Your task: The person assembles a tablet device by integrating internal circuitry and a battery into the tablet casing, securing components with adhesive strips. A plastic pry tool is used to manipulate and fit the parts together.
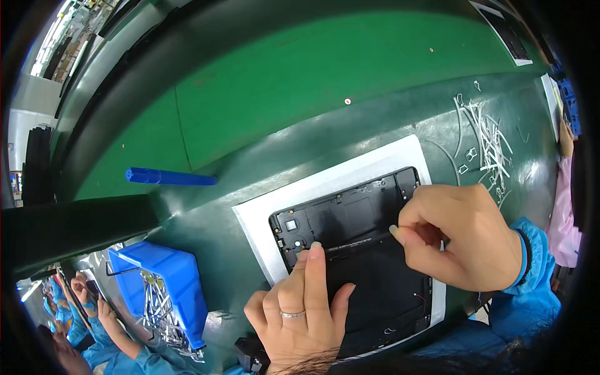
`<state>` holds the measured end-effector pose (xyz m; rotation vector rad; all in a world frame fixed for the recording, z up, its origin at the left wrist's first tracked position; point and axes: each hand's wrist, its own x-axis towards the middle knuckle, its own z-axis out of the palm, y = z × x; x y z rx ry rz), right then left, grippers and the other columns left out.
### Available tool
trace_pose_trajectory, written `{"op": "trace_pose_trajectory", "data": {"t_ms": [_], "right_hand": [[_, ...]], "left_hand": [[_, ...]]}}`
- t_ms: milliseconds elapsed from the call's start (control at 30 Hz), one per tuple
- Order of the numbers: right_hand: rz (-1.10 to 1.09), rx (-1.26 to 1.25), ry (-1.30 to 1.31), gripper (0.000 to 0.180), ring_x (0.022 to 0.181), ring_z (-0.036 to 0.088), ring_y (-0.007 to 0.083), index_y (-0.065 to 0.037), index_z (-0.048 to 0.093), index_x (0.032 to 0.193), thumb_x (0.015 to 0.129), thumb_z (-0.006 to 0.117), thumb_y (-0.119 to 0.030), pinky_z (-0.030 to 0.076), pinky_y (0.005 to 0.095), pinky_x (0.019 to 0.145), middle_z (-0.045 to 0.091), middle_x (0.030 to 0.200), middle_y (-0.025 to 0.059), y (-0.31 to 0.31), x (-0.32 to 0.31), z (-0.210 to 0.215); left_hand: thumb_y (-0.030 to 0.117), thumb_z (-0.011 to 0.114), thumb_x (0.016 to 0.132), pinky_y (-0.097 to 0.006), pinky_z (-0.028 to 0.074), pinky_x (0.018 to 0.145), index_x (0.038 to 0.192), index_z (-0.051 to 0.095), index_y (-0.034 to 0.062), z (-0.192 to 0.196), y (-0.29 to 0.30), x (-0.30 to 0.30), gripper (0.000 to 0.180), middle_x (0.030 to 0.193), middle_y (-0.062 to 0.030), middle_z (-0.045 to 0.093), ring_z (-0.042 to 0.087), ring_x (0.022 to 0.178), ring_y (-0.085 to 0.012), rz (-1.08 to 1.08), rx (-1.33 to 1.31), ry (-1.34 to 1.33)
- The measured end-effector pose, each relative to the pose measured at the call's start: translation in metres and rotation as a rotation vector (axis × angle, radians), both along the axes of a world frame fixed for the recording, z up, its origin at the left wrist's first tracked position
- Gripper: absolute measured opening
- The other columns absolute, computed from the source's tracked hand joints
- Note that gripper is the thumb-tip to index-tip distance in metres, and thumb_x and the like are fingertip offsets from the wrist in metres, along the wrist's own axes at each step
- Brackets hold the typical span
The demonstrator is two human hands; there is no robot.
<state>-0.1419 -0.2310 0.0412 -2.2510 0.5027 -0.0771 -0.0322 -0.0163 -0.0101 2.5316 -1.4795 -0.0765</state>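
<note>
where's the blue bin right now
In the head view, the blue bin is at lower left, below the blue rod and left of the left hand.

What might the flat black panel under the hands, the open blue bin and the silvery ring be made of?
The flat black panel looks like mostly matte plastic or coated metal: its dark surface gives only soft reflections, so I can't tell which. The open blue bin seems moulded plastic, slightly glossy, with even colour throughout. The silvery ring is probably polished metal, judging by its bright glints.
</note>
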Motion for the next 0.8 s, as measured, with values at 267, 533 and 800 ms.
{"op": "trace_pose_trajectory", "data": {"t_ms": [267, 533, 800], "right_hand": [[0.008, -0.071, 0.062, 0.011, 0.055, 0.063, 0.0224, 0.0, 0.063, 0.088, 0.086, 0.073, 0.0, 0.051, 0.0327, 0.05, 0.062, 0.073, 0.0105, -0.002, 0.003, -0.012], [-0.012, -0.108, 0.131, 0.011, 0.072, 0.069, 0.0367, -0.004, 0.062, 0.09, 0.087, 0.071, -0.01, 0.054, 0.0464, 0.059, 0.066, 0.079, 0.0131, -0.001, 0.002, -0.01], [0.005, -0.121, 0.074, 0.012, 0.054, 0.062, 0.0228, -0.002, 0.063, 0.089, 0.085, 0.075, -0.002, 0.048, 0.0335, 0.05, 0.062, 0.074, 0.0097, -0.002, 0.001, -0.013]], "left_hand": [[0.044, 0.063, 0.099, -0.043, 0.04, 0.108, 0.151, 0.051, 0.0094, -0.043, 0.008, 0.022, 0.063, 0.141, -0.0054, 0.06, 0.054, 0.117, -0.0188, 0.573, -0.231, 1.377], [0.05, 0.035, 0.114, -0.044, 0.047, 0.112, 0.154, 0.042, 0.01, -0.125, 0.049, 0.041, 0.057, 0.148, -0.0035, 0.058, 0.055, 0.133, -0.0144, 0.959, -0.566, 2.968], [0.052, 0.022, 0.115, -0.045, 0.056, 0.099, 0.158, 0.035, 0.0119, -0.069, 0.005, 0.04, 0.06, 0.161, -0.0036, 0.046, 0.053, 0.138, -0.0183, 0.955, -0.184, 2.126]]}}
